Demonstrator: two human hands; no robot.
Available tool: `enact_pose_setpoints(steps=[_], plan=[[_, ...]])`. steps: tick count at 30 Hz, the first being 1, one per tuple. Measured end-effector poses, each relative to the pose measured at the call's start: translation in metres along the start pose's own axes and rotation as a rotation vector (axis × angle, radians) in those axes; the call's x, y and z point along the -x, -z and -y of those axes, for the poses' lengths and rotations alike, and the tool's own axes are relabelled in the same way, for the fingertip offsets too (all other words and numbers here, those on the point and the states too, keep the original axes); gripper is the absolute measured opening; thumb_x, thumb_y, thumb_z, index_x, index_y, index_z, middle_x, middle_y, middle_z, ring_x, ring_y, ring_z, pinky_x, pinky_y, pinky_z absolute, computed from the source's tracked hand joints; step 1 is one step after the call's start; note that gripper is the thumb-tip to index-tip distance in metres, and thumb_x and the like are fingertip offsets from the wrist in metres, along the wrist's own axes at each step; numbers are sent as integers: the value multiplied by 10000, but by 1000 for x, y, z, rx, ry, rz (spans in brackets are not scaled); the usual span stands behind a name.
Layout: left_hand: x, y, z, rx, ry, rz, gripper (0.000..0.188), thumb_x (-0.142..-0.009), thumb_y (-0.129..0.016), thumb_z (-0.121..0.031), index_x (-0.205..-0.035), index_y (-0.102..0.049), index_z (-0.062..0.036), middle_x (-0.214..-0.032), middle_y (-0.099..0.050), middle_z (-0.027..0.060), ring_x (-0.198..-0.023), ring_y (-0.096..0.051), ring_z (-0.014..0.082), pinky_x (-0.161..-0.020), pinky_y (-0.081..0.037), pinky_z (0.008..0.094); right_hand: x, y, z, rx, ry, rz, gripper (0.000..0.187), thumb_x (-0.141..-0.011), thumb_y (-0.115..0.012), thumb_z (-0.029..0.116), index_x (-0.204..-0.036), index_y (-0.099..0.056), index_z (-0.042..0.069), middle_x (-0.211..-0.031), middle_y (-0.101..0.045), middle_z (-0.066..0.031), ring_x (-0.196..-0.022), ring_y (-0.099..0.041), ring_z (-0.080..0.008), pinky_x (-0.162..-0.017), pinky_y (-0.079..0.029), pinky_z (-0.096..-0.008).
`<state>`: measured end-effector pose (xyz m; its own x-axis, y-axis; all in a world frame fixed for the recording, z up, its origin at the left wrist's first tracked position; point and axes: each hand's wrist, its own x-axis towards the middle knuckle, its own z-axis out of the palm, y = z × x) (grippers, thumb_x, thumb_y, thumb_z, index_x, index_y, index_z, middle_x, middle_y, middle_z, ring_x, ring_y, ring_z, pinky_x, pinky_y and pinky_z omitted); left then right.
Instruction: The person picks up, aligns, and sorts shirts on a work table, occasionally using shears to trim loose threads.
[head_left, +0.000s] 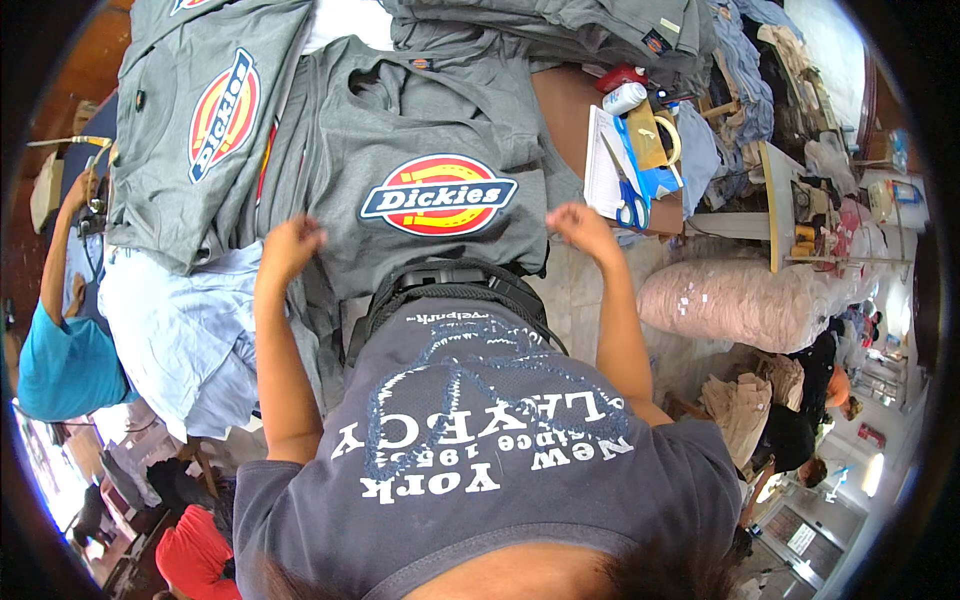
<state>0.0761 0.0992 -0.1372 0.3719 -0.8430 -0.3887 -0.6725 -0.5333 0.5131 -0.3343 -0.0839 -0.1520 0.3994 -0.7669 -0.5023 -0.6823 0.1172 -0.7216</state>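
Observation:
A grey T-shirt (440, 130) with a red, yellow and blue oval print lies face up on the table in front of me, its neckline at the far end. Over its left edge is my left hand (291, 247), with fingers curled together. At the right edge, level with the print, my right hand (584, 231) has its thumb and fingers drawn into a pinch. Whether cloth is caught between the fingertips of either hand is too small to tell. A second grey T-shirt (170, 160) with the same print lies to the left.
Blue-handled scissors (632, 213), a tape roll (668, 138), a white paper pad (604, 150) and a white can (625, 98) occupy the right side. More grey garments (590, 35) are piled behind. Pale blue cloth (185, 330) hangs at left, near a person in teal (72, 370). A large pink bundle (735, 305) sits right.

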Motion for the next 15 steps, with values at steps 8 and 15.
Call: enact_pose_setpoints(steps=[8, 15], plan=[[-126, -18, -50, 210, -50, -493, 506, -723, -609, -326, -1077, -494, 17, -891, -579, 172, -820, -568, 261, -716, -436, 328, -88, -18, 76, -287, 294, -234, 289, -750, -626, 263, -843, -561, -3, -726, -545, -27, -704, -501, -101, -630, -401, -222], [-61, -26, -50, 1841, 181, 293, 439, -825, -496, -297, -1115, -461, 31, -1061, -526, 164, -984, -516, 256, -852, -418, 390, -28, -34, 11, -336, 481, -414, 178, -811, -512, 143, -940, -529, 23, -774, -519, 1, -658, -478, -85, -586, -404, -222]])
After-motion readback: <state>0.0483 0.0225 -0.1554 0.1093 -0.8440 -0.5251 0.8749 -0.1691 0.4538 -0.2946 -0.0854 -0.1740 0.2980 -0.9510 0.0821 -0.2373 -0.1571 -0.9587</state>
